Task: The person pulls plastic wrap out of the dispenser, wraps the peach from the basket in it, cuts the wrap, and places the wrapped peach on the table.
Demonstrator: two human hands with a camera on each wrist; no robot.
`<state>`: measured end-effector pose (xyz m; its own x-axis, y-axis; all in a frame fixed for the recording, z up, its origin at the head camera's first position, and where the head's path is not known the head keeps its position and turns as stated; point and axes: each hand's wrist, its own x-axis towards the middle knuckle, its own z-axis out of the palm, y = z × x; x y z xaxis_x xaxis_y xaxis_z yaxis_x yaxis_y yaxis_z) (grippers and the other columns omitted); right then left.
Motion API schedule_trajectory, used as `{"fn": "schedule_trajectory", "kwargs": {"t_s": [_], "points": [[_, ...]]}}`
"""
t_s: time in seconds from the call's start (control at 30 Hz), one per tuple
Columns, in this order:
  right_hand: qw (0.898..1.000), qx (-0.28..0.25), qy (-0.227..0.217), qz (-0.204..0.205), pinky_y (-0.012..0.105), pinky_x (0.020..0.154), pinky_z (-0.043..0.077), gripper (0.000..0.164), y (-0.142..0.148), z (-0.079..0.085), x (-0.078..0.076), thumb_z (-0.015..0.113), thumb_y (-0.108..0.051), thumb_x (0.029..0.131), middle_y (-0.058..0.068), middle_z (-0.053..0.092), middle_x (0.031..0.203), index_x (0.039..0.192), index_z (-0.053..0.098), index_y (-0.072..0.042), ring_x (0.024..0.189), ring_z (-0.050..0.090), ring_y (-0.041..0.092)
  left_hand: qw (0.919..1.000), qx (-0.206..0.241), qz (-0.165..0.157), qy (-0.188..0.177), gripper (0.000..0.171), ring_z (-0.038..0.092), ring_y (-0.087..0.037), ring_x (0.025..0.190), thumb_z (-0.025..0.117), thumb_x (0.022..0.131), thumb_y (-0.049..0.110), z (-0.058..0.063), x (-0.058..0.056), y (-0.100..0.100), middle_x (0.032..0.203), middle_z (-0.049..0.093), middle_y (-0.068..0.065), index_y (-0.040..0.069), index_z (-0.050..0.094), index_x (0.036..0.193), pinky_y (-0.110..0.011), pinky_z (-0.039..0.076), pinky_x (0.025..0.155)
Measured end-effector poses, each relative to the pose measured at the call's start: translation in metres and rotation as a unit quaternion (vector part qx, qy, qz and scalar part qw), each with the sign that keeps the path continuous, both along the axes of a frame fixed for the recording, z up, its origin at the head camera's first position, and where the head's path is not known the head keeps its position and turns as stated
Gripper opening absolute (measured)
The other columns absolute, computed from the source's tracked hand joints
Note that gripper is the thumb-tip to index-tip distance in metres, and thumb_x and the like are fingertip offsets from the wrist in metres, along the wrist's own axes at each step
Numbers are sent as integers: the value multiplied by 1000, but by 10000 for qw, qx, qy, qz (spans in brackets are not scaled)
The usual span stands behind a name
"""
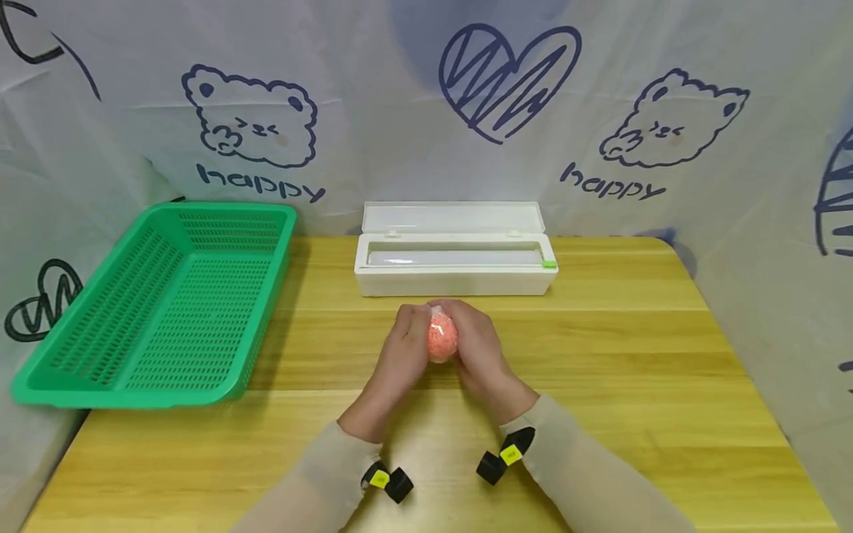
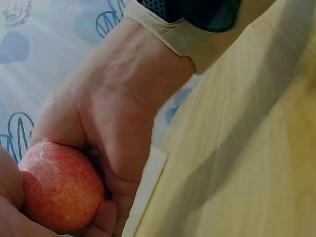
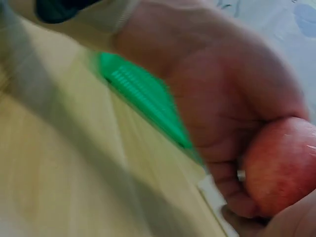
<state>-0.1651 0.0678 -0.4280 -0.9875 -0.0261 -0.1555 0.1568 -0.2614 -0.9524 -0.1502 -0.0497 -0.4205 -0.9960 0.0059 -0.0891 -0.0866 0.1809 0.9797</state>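
Observation:
A round red apple (image 1: pixel 443 338) is held between both hands over the middle of the table, with shiny highlights and a clear, film-like bit at its top in the head view. My left hand (image 1: pixel 408 339) grips it from the left, fingers curled round its side. From the other side my right hand (image 1: pixel 478 342) cups it, with the thumbs close together at the top. In the left wrist view the apple (image 2: pixel 61 190) shows mottled red skin between the hands. The right wrist view shows the right hand's fingers bent beneath the apple (image 3: pixel 284 165).
Just beyond the hands sits a long white box (image 1: pixel 455 284) that looks like a cling film dispenser, its lid raised and a green slider at its right end. A green plastic basket (image 1: pixel 133 398) stands on the left. Behind the wooden table (image 1: pixel 633 370) hangs a printed cloth (image 1: pixel 386 133).

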Motion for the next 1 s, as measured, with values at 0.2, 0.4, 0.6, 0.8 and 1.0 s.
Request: {"fn": "schedule_trajectory", "kwargs": {"t_s": [0.2,0.4,0.6,0.8,1.0], "points": [[9992,-65,226,-318,29,83,54,30,-3,-1,2,57,-24,93,13,67,109,107,70,-1,102,61,23,9994,-319,93,-22,39,53,-25,96,35,101,42,6,-1,2,102,58,-13,8,53,108,-42,47,85],[9991,-211,5,-363,31,90,52,35,0,4,-2,52,-28,95,13,63,116,111,67,-1,107,58,23,9995,-86,-46,-309,50,52,-28,105,35,101,48,12,-5,4,110,56,-17,3,50,117,-47,45,93],[9817,-1590,-964,-417,30,102,42,44,6,8,-12,53,-26,98,10,48,131,129,48,4,114,50,16,9960,347,-354,-738,65,54,-29,108,40,97,60,11,-9,0,119,53,-21,1,43,123,-45,49,92],[9722,-1610,-1398,966,34,103,43,50,18,8,-13,44,-34,103,9,44,141,140,37,-1,122,49,14,9967,-727,-224,-280,65,56,-27,104,41,94,66,3,-18,-10,116,60,-18,6,49,118,-45,49,87],[9781,596,-978,1740,51,89,52,65,43,5,-10,40,-57,99,25,59,128,138,43,-5,104,65,33,9947,10,-566,-860,65,66,-30,74,43,93,66,-5,-29,-24,103,60,-18,4,49,112,-42,59,63]]}}
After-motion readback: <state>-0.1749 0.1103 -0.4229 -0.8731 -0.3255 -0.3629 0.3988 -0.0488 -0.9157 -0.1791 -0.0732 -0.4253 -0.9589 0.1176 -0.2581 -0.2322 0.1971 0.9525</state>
